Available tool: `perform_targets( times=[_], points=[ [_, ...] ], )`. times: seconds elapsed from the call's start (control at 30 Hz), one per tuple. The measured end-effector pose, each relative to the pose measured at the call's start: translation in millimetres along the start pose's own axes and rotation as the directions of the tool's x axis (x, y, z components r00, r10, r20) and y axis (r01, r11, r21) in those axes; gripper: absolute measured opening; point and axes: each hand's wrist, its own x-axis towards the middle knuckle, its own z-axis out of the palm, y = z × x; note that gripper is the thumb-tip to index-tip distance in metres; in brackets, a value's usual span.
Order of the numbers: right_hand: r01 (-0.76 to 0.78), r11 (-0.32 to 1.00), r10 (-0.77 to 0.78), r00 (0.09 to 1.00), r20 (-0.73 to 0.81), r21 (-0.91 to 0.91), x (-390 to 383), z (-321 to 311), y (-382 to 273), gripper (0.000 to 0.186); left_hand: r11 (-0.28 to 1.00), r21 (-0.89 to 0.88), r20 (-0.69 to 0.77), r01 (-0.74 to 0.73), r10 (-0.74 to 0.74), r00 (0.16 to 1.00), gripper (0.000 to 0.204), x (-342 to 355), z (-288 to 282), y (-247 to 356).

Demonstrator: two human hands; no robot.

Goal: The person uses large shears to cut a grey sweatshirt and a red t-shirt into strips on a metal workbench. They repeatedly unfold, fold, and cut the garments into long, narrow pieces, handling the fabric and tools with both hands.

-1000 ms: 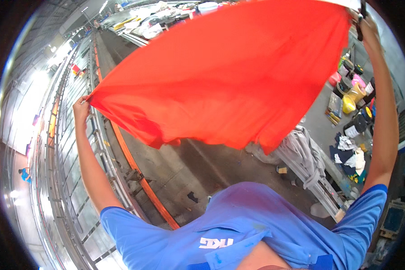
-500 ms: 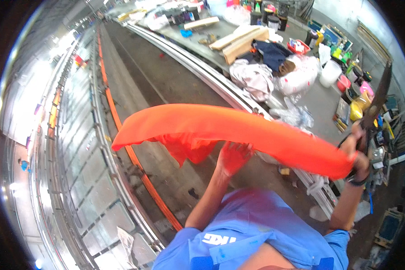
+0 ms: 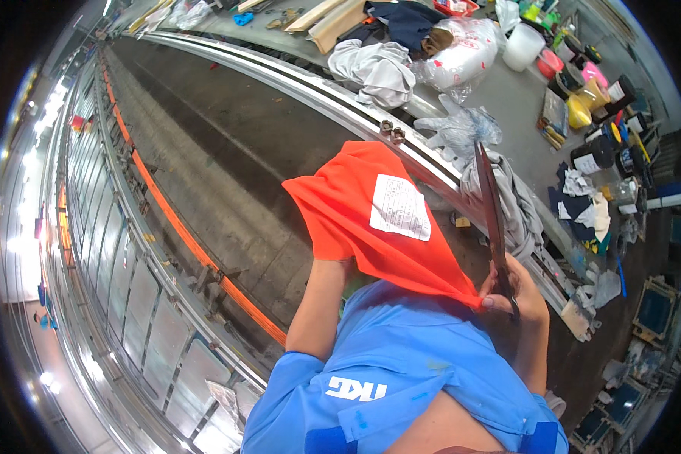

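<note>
A bright orange-red piece of cloth (image 3: 348, 197) hangs in front of my body, with a white printed label (image 3: 399, 208) on its upper side. My left forearm (image 3: 317, 306) reaches up beneath its left part; the cloth covers that hand, so the fingers are hidden. On the right, my right hand (image 3: 520, 293) is closed, pinching the cloth's lower corner between thumb and fingers. The same hand holds a pair of long dark scissors (image 3: 492, 208), blades pointing up and away from me, beside the cloth.
Metal rails (image 3: 280, 82) edge a long work table bearing crumpled grey cloth (image 3: 374, 69), a plastic bag (image 3: 461, 57), wooden boards and several tubs. To the left runs a line of flat metal plates (image 3: 140, 303) with an orange cable bundle (image 3: 174, 219) alongside. Framed screens (image 3: 657, 309) stand at right.
The stretched-out cloth has been drawn in and lowered, and its label now shows. My right hand has come inward with the scissors. My left hand has gone under the cloth.
</note>
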Motion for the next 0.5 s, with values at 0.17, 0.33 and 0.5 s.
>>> perform_targets(
  times=[0.17,0.33,0.5],
  points=[
    [0.051,0.980,-0.112,0.942,-0.315,-0.195,7,8,8,0.045,0.987,0.006,0.286,-0.162,0.154,0.946,0.059,22,-43,-42],
    [0.191,0.975,-0.222,0.867,-0.446,-0.114,23,22,-1,0.045,0.997,-0.008,0.253,-0.080,0.079,0.964,0.064,5,-35,-30],
    [0.173,0.953,-0.270,0.858,-0.437,-0.249,36,33,-17,0.058,0.894,0.223,0.412,-0.388,0.274,0.869,0.064,27,-56,-62]
  ],
)
